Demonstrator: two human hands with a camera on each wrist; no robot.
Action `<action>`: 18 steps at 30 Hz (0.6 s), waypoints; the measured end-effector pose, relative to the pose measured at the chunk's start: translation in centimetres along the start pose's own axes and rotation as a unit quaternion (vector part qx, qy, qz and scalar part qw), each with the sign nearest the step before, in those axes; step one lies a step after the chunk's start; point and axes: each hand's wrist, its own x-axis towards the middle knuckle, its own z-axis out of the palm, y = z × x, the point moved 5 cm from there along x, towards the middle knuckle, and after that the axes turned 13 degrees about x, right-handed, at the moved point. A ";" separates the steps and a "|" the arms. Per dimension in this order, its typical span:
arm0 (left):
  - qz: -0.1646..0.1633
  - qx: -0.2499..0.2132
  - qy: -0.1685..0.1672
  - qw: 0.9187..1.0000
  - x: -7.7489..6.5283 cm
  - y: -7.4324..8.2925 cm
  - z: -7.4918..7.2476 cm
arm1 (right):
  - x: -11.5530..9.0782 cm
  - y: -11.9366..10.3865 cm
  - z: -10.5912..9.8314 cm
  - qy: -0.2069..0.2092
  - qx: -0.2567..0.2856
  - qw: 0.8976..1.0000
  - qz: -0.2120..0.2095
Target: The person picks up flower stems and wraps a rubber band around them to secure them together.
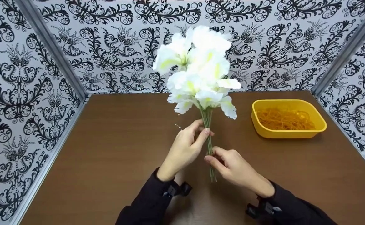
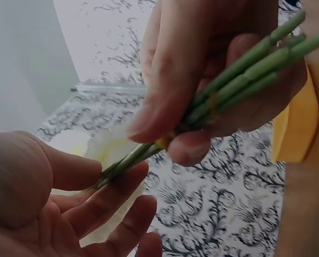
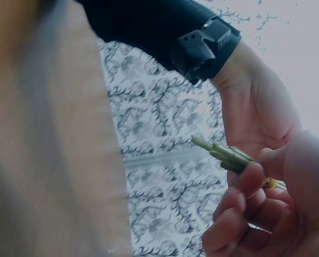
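A bunch of white artificial flowers (image 1: 205, 70) with yellow-tinted petals stands upright in the head view, held above the brown table. Its green stems (image 1: 206, 118) are gathered together. My left hand (image 1: 185, 148) pinches them just below the blooms, between thumb and fingers. Lower down, my right hand (image 1: 237, 167) grips the stems near their cut ends, which stick out underneath. A thin yellow band (image 2: 162, 143) shows around the stems at the right fingertips in the left wrist view; part of it is hidden by the fingers. The right wrist view shows the stem ends (image 3: 226, 155) poking past my right fingers.
On the table's right side stands a yellow plastic tub (image 1: 290, 134) with many thin orange strands, looking like rubber bands (image 1: 284, 120). Patterned black-and-white panels (image 1: 116, 62) enclose the back and both sides of the brown table (image 1: 113, 150).
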 end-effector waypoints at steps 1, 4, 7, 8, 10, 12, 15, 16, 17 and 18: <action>-0.004 0.008 0.000 1.000 0.1 -0.4 0.1 | 0.1 0.4 0.1 -0.002 -0.007 1.000 0.005; -0.019 0.030 -0.006 0.999 0.4 -1.9 0.9 | 0.2 1.7 0.4 -0.012 -0.021 0.999 0.027; -0.037 0.042 -0.025 0.998 0.8 -3.7 1.9 | 0.2 3.3 0.9 -0.028 -0.032 0.997 0.062; -0.044 0.045 -0.036 0.997 1.0 -4.3 2.4 | 0.2 3.8 1.2 -0.036 -0.034 0.996 0.074; -0.056 0.042 -0.058 0.996 1.1 -5.7 3.2 | 0.1 4.9 1.7 -0.051 -0.042 0.993 0.099; -0.071 0.034 -0.082 0.994 1.2 -7.1 4.0 | 0.0 5.8 2.1 -0.066 -0.044 0.990 0.116; -0.092 0.017 -0.105 0.990 1.1 -8.7 4.9 | -0.2 6.7 2.7 -0.078 -0.048 0.987 0.131; -0.099 0.013 -0.111 0.989 1.1 -9.2 5.1 | -0.2 6.9 2.8 -0.081 -0.049 0.987 0.134; -0.105 0.010 -0.116 0.988 1.1 -9.6 5.4 | -0.3 7.1 2.9 -0.083 -0.049 0.986 0.137; -0.109 0.007 -0.120 0.987 1.1 -10.0 5.6 | -0.3 7.4 2.9 -0.084 -0.051 0.985 0.140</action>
